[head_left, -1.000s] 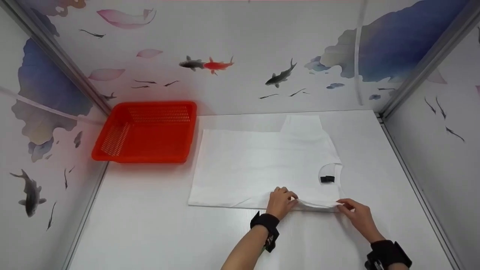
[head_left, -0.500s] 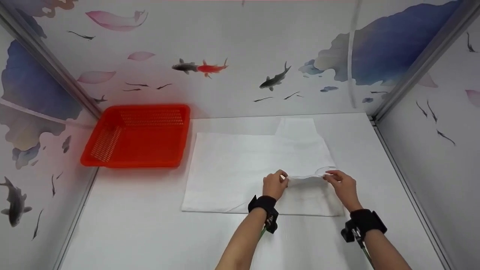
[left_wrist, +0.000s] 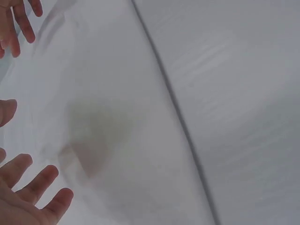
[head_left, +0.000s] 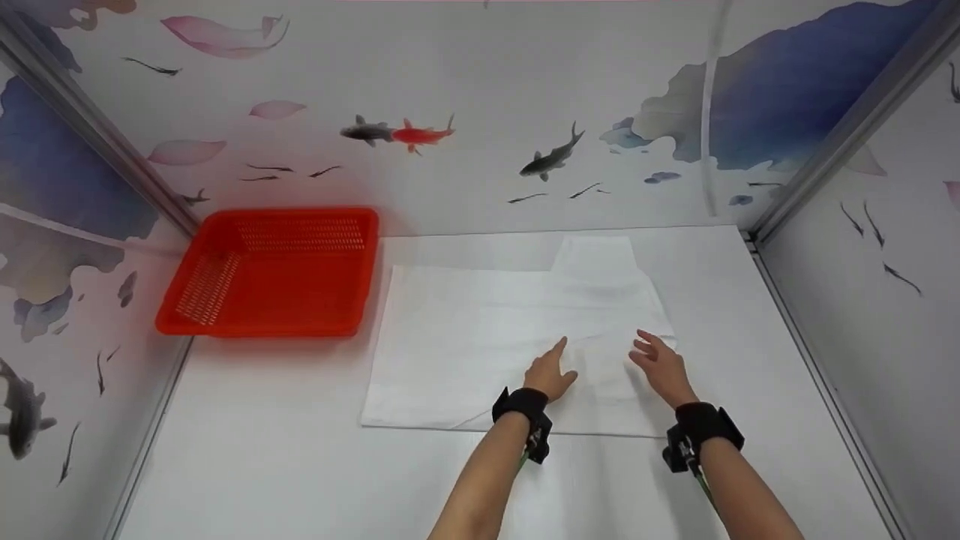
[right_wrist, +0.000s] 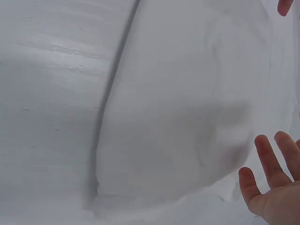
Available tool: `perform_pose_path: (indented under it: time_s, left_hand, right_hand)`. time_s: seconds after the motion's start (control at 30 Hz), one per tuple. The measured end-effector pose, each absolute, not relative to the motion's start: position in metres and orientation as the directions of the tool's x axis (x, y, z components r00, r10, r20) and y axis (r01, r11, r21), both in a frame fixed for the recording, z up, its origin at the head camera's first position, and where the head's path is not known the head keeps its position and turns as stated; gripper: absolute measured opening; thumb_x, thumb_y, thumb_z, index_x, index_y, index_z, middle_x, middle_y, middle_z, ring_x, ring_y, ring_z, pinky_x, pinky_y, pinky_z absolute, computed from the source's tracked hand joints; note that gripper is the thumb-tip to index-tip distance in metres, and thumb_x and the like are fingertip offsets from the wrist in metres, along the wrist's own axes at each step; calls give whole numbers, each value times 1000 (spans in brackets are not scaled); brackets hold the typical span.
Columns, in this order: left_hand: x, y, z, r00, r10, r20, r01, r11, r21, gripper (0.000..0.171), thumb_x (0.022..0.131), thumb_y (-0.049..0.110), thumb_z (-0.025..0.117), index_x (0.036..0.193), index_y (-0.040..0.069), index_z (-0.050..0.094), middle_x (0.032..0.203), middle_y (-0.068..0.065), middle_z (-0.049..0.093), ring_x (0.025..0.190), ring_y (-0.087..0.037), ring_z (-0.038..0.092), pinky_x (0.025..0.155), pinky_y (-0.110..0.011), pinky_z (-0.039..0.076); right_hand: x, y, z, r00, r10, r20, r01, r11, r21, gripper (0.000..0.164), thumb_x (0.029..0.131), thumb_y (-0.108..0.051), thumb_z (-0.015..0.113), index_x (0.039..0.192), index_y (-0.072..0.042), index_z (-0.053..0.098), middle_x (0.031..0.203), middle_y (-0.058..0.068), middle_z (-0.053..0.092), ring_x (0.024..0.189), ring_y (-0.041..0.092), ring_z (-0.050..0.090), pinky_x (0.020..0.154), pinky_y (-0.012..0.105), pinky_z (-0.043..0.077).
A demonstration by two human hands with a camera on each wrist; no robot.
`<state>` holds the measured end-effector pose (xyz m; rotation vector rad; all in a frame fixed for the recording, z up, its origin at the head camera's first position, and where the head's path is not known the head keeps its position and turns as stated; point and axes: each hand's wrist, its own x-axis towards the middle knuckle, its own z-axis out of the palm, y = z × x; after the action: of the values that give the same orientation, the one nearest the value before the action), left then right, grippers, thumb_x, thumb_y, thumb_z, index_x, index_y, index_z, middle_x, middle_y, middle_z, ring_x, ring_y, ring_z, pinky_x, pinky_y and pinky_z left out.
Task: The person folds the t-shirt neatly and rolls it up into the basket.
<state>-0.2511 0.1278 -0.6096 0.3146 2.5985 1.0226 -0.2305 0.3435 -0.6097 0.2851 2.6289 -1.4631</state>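
Note:
A white T-shirt (head_left: 457, 330) lies flat on the white table, one sleeve (head_left: 598, 259) pointing toward the back wall. Its near right part is folded over onto the body, and the neck opening is covered. Over the folded part is my left hand (head_left: 550, 373), index finger stretched forward and thumb apart. My right hand (head_left: 664, 369) hovers near the shirt's right edge with fingers loosely spread. Neither hand grips the cloth. In the left wrist view, the fingers (left_wrist: 35, 187) are spread above white fabric; the right wrist view shows similarly spread fingers (right_wrist: 269, 164).
A red plastic basket (head_left: 289, 292) with perforated sides stands at the back left of the table (head_left: 262, 450). White panels printed with fish and petals (head_left: 480, 90) enclose the back and both sides. Black camera straps (head_left: 709, 426) circle both wrists.
Both hands pinched the shirt's near edge, lifted it and carried it inward over the neck opening. The fingers have let go of the cloth, which now lies flat. The black label is covered.

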Motion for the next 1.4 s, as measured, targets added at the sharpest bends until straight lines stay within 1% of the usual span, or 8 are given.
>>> perform_pose_path:
  time_s: [0.23, 0.43, 0.57, 0.73, 0.87, 1.03, 1.2, 1.4]
  left_hand:
    - [-251, 74, -622, -965, 243, -97, 125, 754, 645, 46, 88, 17, 57, 132, 9, 45, 125, -13, 53, 112, -31, 49, 89, -47, 40]
    - [-252, -6, -629, -988, 147, 47, 145, 779, 610, 37, 85, 13, 60, 121, 6, 55, 114, -15, 57, 104, -34, 52, 82, -49, 41]
    - [-247, -60, -635, -993, 22, 114, 87, 796, 599, 31, 82, 11, 63, 113, 6, 61, 108, -15, 59, 99, -36, 51, 76, -50, 40]
    - [-230, -113, -642, -981, -171, 90, -85, 800, 593, 27, 82, 12, 64, 108, 5, 63, 106, -17, 57, 100, -36, 48, 75, -51, 39]
    - [-215, -137, -645, -962, -270, 36, -193, 769, 609, 29, 81, 11, 64, 107, -2, 61, 99, -21, 56, 93, -38, 50, 73, -49, 42]
    - [-207, -145, -648, -967, -254, -12, -200, 730, 653, 26, 81, 7, 63, 99, -11, 59, 80, -18, 58, 76, -33, 56, 70, -43, 44]
    - [-201, -149, -651, -971, -236, -37, -203, 733, 650, 17, 80, 8, 62, 86, -8, 63, 75, -16, 62, 73, -31, 58, 68, -42, 46]
    - [-186, -156, -651, -975, -217, -50, -195, 726, 660, 13, 79, 7, 62, 81, -6, 64, 73, -14, 63, 69, -28, 59, 65, -40, 47]
  right_hand:
    - [-210, 344, -612, -975, 99, -199, 215, 636, -741, 48, 91, -12, 50, 134, 4, 36, 129, 27, 44, 116, 42, 42, 91, 50, 36]
    - [-182, 355, -612, -977, 151, -152, 213, 734, -644, 44, 90, -12, 50, 131, 3, 41, 129, 28, 42, 117, 44, 37, 89, 63, 26]
    - [-164, 362, -617, -971, 220, -96, 235, 791, -565, 41, 88, -11, 51, 125, 3, 46, 125, 31, 42, 113, 48, 37, 82, 65, 29]
    - [-147, 366, -628, -938, 338, -81, 326, 776, -540, 39, 86, -13, 51, 120, 5, 49, 117, 32, 42, 106, 48, 40, 79, 65, 31]
    - [-141, 365, -634, -924, 374, -86, 362, 777, -515, 37, 85, -17, 53, 113, 7, 52, 106, 30, 49, 98, 48, 45, 74, 63, 34]
    - [-143, 362, -633, -925, 359, -122, 368, 771, -519, 36, 87, -17, 49, 109, 11, 53, 105, 31, 48, 99, 50, 44, 76, 62, 33]
    - [-145, 360, -634, -941, 312, -131, 333, 781, -528, 34, 87, -14, 48, 107, 14, 52, 101, 30, 50, 94, 47, 48, 75, 60, 33]
    - [-137, 362, -636, -955, 268, -126, 293, 805, -516, 33, 86, -12, 50, 105, 15, 53, 95, 29, 53, 88, 43, 51, 72, 58, 34]
